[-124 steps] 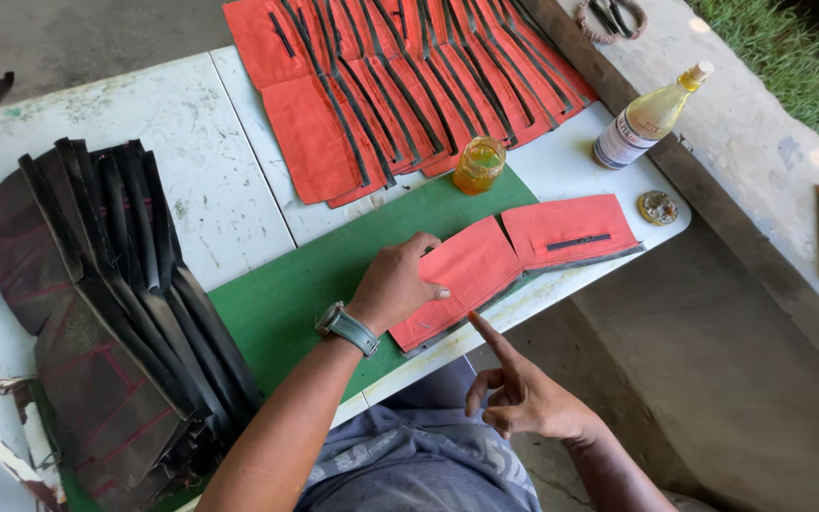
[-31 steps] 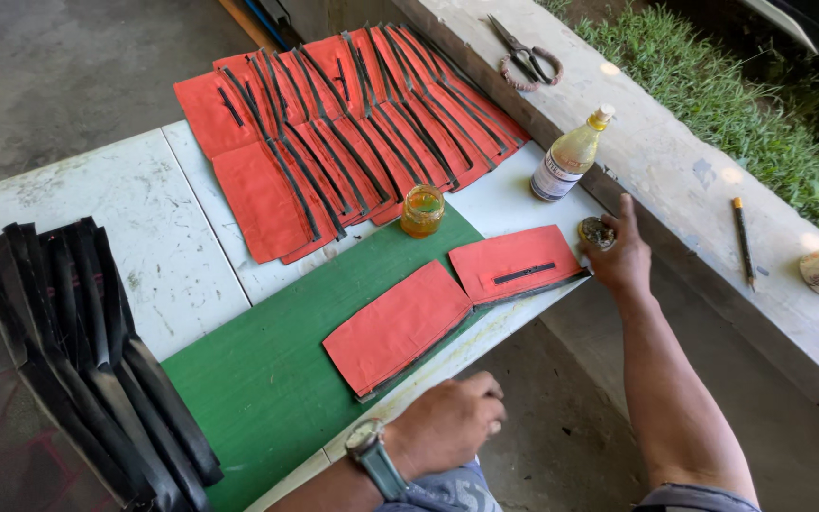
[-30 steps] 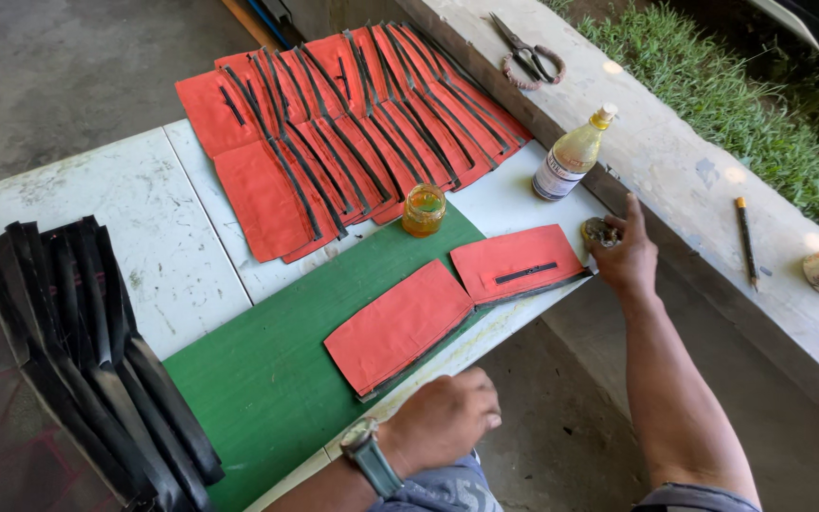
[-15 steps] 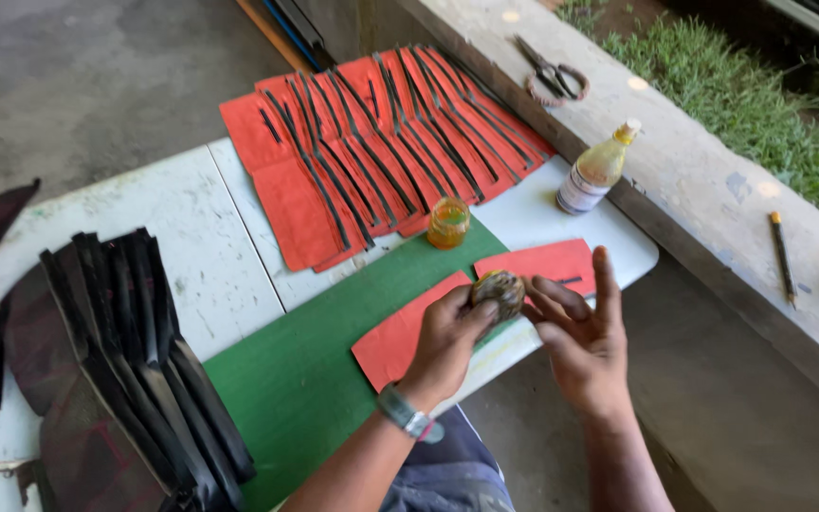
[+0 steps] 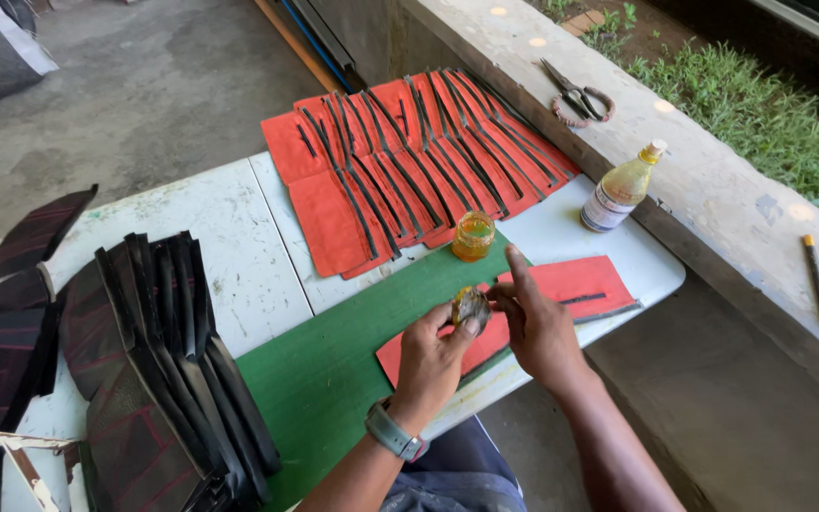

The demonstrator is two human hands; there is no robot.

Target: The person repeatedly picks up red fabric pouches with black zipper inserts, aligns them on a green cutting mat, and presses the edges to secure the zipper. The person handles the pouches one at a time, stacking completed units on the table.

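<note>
Over the near edge of the white table (image 5: pixel 239 275), above the green cutting mat (image 5: pixel 334 360), my left hand (image 5: pixel 433 356) is closed around a small round, grimy lid-like tin (image 5: pixel 471 306), pinched between thumb and fingertips, while my right hand (image 5: pixel 537 322) touches its far rim with loosely curled fingers, the index raised; it clasps nothing of its own. I cannot tell whether the tin holds anything, since only its dull, smeared face shows. Directly beneath it lies the flat red-orange fabric piece with a dark slit (image 5: pixel 561 289), so anything sticky dripping or smearing off the tin would, I judge, mark that piece. My pinch is light and at the table's edge; a slip could drop the tin to the floor. Just beyond stands a small open glass jar (image 5: pixel 473 235) with amber liquid, touching the overlapping fan of red-orange pieces (image 5: pixel 409 180); a careless knuckle could tip it over them. Farther right, a capped plastic bottle of yellowish liquid (image 5: pixel 621 187) stands upright, partly full. Scissors (image 5: pixel 571 92) and a pencil (image 5: pixel 815 280) rest on the concrete ledge (image 5: pixel 713 171); black pieces (image 5: pixel 144 360) are stacked left.
</note>
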